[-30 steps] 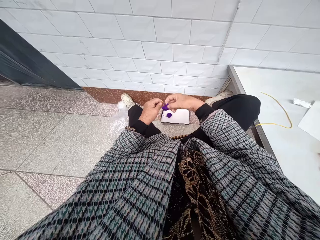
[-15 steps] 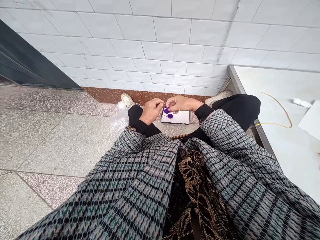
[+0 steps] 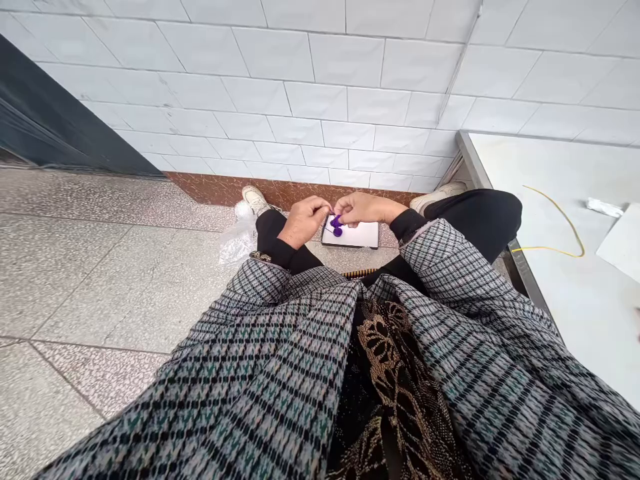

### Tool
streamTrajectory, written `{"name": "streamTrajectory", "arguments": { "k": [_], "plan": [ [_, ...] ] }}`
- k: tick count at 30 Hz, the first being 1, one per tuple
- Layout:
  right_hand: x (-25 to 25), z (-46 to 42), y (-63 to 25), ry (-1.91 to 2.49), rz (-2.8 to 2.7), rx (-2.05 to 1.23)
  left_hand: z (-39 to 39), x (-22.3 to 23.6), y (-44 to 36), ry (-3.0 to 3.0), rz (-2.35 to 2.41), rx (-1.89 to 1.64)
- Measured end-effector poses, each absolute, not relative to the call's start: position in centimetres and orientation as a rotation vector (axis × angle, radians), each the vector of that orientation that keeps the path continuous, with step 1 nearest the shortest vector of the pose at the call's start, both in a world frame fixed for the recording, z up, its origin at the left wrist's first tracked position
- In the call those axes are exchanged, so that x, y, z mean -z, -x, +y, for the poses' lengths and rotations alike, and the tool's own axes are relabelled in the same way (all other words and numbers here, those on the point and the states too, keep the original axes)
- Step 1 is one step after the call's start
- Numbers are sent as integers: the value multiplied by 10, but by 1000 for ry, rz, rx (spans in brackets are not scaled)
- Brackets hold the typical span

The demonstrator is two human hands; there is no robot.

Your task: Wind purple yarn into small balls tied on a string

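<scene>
My left hand (image 3: 304,223) is closed in a pinch, its thumb and forefinger on a thin purple strand that runs toward the other hand. Facing it, my right hand (image 3: 364,208) grips a small, fuzzy purple yarn piece (image 3: 335,221) between fingertips. Just below hangs or lies a round, dark purple clump (image 3: 338,232); I cannot tell whether it touches the surface beneath. A thin dark strand leads from it toward my left hand. Under both hands is a white-topped, dark-edged box or pad (image 3: 365,233). Its left part is partly covered by the purple pieces.
A clear plastic bag (image 3: 236,241) lies on the speckled floor by my left shoe (image 3: 255,199). To the right stands a white table (image 3: 545,300) with a yellow cord (image 3: 565,213) and white paper (image 3: 623,241). A tiled wall (image 3: 320,107) rises close in front.
The round purple clump has shifted slightly under my hands. My right hand and the yarn piece have moved a little to the right; my left hand stays nearly in place.
</scene>
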State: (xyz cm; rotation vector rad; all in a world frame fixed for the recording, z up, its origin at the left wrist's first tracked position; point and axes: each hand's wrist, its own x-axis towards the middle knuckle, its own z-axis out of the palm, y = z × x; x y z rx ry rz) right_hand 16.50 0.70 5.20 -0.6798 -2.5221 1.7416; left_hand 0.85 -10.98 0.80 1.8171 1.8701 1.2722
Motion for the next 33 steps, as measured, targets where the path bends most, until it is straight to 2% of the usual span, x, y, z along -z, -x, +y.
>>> {"name": "streamTrajectory", "arguments": {
  "k": [2,5,10,14,16,20,22,24,28,31,33],
  "plan": [
    [-57,4,-165,575,-2255,-2013,-108,-3,-6,-1720,1877,-1292],
    [-61,3,-161,593,-1896,-2070,-107,6,-14,-1682,1760,-1190],
    [-51,12,-155,872,-2065,-1562,-112,-2,-31,-1904,1545,-952],
    [-44,15,-159,916,-2501,-1281,-117,-19,-25,-1977,1654,-1085],
    [-44,14,-162,887,-2618,-1357,-117,-23,-18,-1940,1761,-1207],
    [-51,7,-164,664,-2426,-1847,-112,-13,-4,-1738,1936,-1371],
    [-56,4,-163,578,-2202,-2029,-109,-3,-5,-1638,1949,-1333],
    [-59,4,-161,585,-2010,-2068,-107,5,-11,-1648,1885,-1190],
    [-54,9,-158,805,-2072,-1690,-111,1,-29,-1885,1619,-884],
    [-47,13,-159,884,-2443,-1316,-114,-12,-29,-1927,1656,-972],
    [-45,13,-162,852,-2638,-1318,-114,-18,-21,-1872,1770,-1129]
  ]
}}
